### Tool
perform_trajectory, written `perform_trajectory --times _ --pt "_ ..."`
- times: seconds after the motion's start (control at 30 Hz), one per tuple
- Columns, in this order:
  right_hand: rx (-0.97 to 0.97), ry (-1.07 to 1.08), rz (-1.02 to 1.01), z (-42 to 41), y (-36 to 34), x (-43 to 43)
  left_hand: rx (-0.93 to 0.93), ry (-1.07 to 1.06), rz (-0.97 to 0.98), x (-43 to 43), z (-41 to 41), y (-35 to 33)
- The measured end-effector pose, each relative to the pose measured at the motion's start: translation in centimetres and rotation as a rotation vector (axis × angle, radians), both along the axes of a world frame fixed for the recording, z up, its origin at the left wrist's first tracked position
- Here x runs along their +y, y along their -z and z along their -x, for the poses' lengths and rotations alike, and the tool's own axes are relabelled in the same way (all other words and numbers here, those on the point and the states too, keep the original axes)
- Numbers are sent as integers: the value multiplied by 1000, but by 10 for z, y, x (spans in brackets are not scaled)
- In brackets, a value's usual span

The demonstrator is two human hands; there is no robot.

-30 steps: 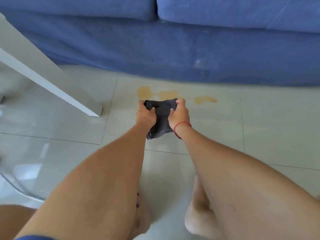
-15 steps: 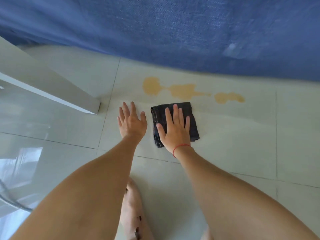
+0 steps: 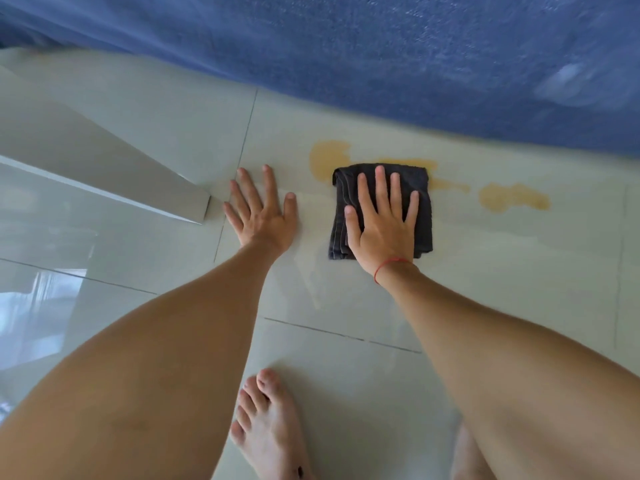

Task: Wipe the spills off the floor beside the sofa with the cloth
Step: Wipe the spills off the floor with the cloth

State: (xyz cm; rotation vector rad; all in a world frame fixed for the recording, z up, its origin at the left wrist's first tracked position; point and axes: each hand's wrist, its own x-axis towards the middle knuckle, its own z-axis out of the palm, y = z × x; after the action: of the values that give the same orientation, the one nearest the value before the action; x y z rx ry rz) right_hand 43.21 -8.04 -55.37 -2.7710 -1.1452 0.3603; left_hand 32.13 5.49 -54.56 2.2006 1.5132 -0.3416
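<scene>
The middle of the spill (image 3: 498, 199) is hidden under the cloth (image 3: 424, 188). The sofa (image 3: 381, 64) is cut off at the top edge and blurred, perhaps by motion.

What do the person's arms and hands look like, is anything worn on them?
Both forearms are bare, with no sleeves in view. The right hand has a thin red string bracelet around its wrist. The left hand wears nothing: no ring, watch or glove shows. No gloves on either hand, and the fingernails look short and unpainted.
</scene>
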Motion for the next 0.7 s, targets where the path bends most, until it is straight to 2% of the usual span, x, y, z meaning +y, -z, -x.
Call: perform_trajectory --times 0.23,0.43,0.57,0.7 --pt "19 -69 -2 26 -4 22 15 7 67 4 -2 -8" --pt "85 -211 -3 32 -9 -36 36 34 153 9 -2 -15" --pt "71 -136 52 1 -9 -59 31 21 157 10 0 -14" --pt "28 -7 55 -14 -6 -23 34 20 150 10 1 -13"
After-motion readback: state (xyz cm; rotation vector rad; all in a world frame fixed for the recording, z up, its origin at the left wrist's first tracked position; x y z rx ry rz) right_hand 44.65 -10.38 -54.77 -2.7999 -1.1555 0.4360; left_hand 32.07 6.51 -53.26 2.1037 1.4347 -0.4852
